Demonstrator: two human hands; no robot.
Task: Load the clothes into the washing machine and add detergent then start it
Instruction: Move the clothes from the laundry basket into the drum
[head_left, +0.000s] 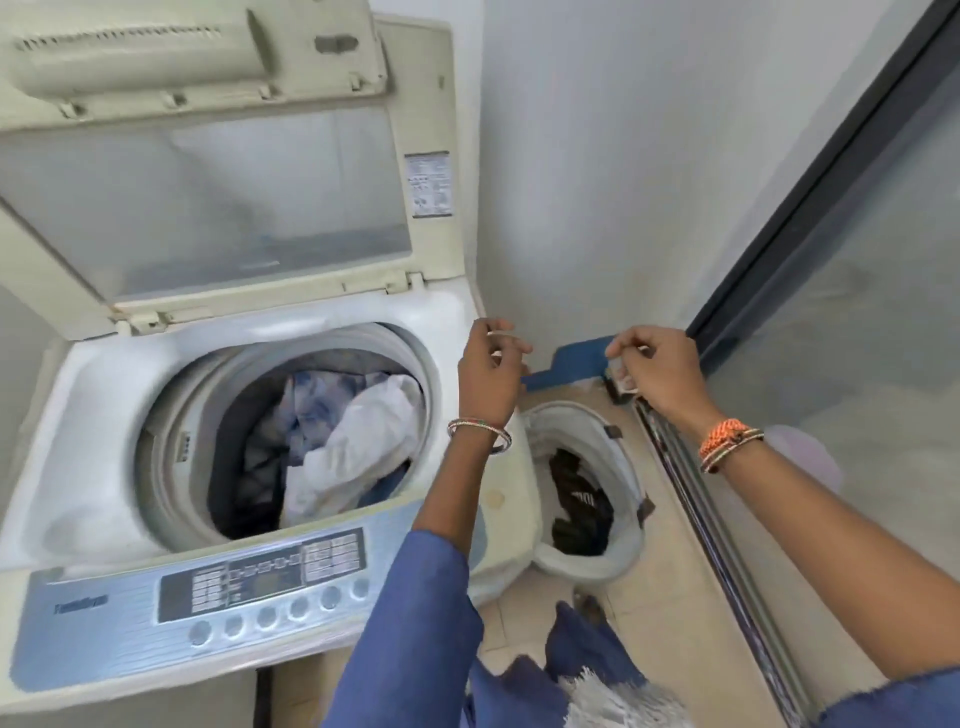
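The top-loading washing machine (98, 415) stands with its lid (208, 197) raised. Inside the drum lie a white garment (363, 441) and a blue patterned cloth (311, 395) over darker fabric. A white laundry basket (569, 415) sits on the floor to the machine's right, with dark clothes (582, 499) in it. My left hand (491, 364) hovers above the machine's right edge, its fingers loosely curled and holding nothing. My right hand (657, 369) hangs above the floor behind the basket, also loosely curled and empty. No detergent is in view.
The control panel (260, 582), with a row of round buttons, runs along the machine's front. A glass sliding door (857, 312) and its floor track (701, 519) close off the right side. A blue object (576, 358) lies against the wall. A grey shaggy mat (613, 696) is underfoot.
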